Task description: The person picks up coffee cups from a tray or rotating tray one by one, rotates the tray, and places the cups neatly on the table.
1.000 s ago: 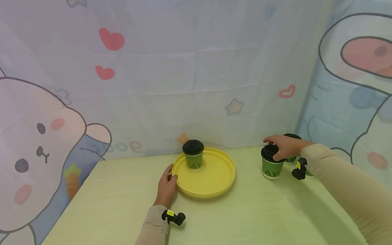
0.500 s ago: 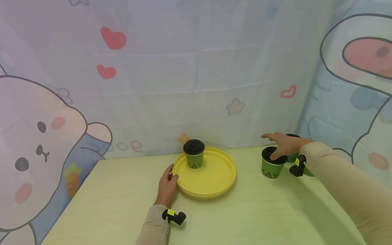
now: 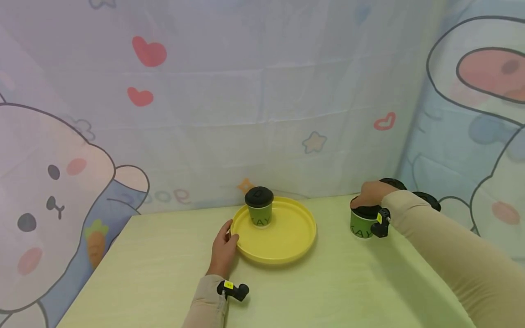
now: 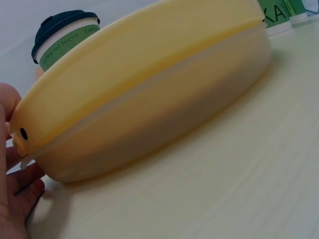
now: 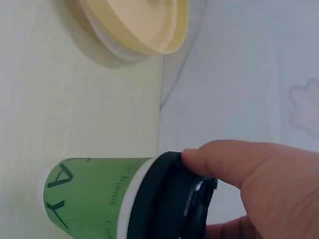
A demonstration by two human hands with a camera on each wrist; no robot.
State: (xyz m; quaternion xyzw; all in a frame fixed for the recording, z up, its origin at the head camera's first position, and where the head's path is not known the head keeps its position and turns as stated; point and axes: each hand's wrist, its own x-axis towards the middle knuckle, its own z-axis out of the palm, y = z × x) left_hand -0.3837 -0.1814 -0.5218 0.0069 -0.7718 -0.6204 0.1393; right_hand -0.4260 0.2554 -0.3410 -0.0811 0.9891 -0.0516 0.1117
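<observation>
On the table a round yellow tray (image 3: 287, 237) carries one green paper coffee cup (image 3: 260, 215) with a black lid, upright towards its back left. My left hand (image 3: 223, 250) holds the tray's left edge, its fingers against the side in the left wrist view. To the right, my right hand (image 3: 371, 193) grips another green paper coffee cup (image 3: 361, 227) from above by its black lid. In the right wrist view the thumb presses on the lid (image 5: 167, 199); the other fingers are mostly hidden behind it. This cup appears upright on the table.
Behind my right hand and forearm, black lids of two more cups show, one lid (image 3: 393, 183) near the back wall and another lid (image 3: 428, 200) farther right. A printed cloth (image 3: 246, 114) hangs along the table's back edge.
My right hand, earlier spread above the cup, has shifted left and down and now grips its lid. A farther cup's lid has come into sight at the right. The left hand stays still.
</observation>
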